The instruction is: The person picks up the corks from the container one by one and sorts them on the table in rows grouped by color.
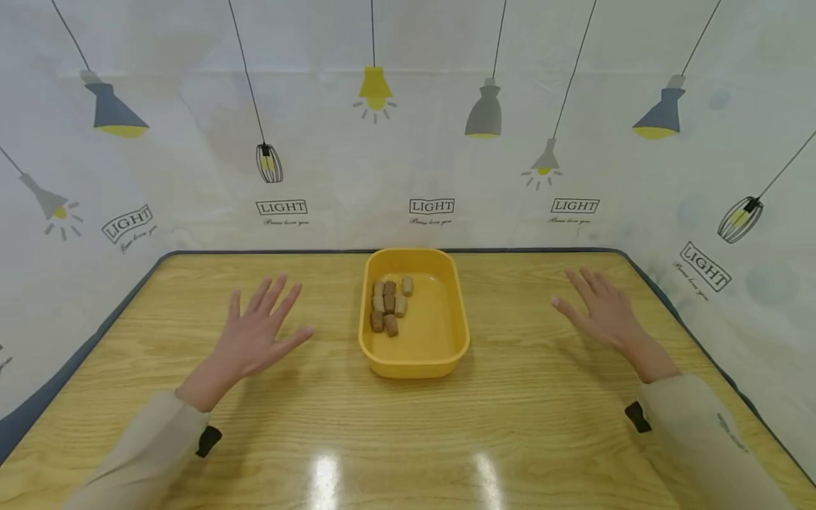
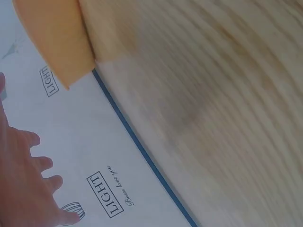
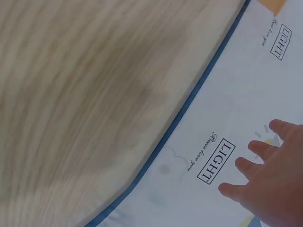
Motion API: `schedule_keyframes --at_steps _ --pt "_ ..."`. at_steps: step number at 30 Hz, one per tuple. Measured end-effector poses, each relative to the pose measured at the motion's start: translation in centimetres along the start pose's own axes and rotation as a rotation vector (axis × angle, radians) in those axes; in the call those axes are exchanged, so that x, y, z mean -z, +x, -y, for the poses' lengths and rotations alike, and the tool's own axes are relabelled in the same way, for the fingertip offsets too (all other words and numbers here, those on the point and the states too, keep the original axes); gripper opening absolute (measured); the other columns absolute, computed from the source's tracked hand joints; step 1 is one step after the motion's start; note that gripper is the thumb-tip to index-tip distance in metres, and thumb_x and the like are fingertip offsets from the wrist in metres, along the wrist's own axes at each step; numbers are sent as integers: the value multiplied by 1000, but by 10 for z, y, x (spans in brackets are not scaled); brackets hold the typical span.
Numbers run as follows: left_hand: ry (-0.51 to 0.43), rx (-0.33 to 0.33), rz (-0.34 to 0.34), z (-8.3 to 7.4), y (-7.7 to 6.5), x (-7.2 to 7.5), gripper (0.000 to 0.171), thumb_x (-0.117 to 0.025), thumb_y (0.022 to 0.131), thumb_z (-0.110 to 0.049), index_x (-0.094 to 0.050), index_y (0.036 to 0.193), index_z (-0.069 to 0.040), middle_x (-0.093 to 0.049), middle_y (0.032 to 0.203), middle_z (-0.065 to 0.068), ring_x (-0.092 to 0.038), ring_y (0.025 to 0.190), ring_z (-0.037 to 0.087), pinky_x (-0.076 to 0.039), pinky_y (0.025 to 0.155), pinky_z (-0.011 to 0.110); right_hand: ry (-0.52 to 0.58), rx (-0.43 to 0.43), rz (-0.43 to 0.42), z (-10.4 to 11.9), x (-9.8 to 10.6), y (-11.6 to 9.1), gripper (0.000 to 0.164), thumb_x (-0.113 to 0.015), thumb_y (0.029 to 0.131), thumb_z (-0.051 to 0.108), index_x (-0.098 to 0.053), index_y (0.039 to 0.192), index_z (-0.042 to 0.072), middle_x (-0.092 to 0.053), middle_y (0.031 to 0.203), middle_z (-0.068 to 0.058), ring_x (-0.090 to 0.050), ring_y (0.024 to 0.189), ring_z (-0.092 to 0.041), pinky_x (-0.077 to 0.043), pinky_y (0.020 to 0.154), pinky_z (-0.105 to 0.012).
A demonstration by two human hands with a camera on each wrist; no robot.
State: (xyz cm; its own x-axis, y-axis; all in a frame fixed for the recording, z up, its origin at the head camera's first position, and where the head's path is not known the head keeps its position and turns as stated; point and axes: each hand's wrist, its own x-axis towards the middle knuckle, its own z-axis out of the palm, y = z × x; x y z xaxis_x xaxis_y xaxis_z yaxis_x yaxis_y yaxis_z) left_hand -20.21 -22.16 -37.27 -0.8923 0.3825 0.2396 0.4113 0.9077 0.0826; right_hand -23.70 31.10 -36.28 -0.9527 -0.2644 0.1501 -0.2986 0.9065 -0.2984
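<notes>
A yellow plastic tub [image 1: 433, 347] stands at the middle of the table's far side. Inside it, toward the left, lie several short cork-like cylinders [image 1: 390, 304], some light tan and some darker brown. To the left of the tub my left hand [image 1: 258, 333] is held over the table with fingers spread, holding nothing. My right hand [image 1: 602, 312] is to the right of the tub, fingers straight and thumb apart, also holding nothing. In the left wrist view the tub's side [image 2: 59, 42] shows beyond the left hand. Neither hand touches the tub.
The wood-grain table [image 1: 395, 439] has a dark blue edge along its back and sides. A white curtain [image 1: 433, 156] printed with lamps and the word LIGHT rises behind and on both sides. Black straps show under both sleeves.
</notes>
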Motion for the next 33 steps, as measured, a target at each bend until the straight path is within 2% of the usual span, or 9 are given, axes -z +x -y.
schedule_keyframes --at_steps 4,10,20,26,33 --pt "-23 -27 -13 -7 3 3 77 -39 85 -58 -18 142 -9 -11 145 13 -7 130 30 4 94 60 88 46 -44 2 1 8 68 -42 91 41 -17 140 2 -15 138 -30 -14 122 -48 -12 89 -64" --pt "-54 -77 -7 -24 10 8 79 -41 84 -58 -18 142 -8 -19 143 13 -15 129 31 -3 96 58 233 70 -53 14 9 21 65 -44 91 37 -16 141 7 -15 140 -24 -14 125 -43 -14 92 -60" --pt "-88 -188 -33 -50 16 -4 78 -41 84 -60 -24 140 -9 -27 140 10 -24 126 27 -14 96 55 287 128 -72 39 15 48 61 -47 91 32 -22 139 3 -22 138 -22 -19 124 -39 -19 93 -56" --pt "-113 -191 8 -60 14 -11 77 -44 84 -57 -25 140 -8 -27 140 10 -29 124 26 -19 96 53 307 90 -46 54 18 63 61 -49 90 35 -26 139 6 -24 138 -19 -21 125 -36 -19 95 -54" --pt "-150 -178 42 -70 13 -14 76 -43 84 -57 -27 139 -6 -28 140 9 -32 122 27 -25 94 51 370 89 -15 80 18 85 59 -51 89 35 -31 137 7 -29 137 -15 -31 119 -33 -32 90 -49"
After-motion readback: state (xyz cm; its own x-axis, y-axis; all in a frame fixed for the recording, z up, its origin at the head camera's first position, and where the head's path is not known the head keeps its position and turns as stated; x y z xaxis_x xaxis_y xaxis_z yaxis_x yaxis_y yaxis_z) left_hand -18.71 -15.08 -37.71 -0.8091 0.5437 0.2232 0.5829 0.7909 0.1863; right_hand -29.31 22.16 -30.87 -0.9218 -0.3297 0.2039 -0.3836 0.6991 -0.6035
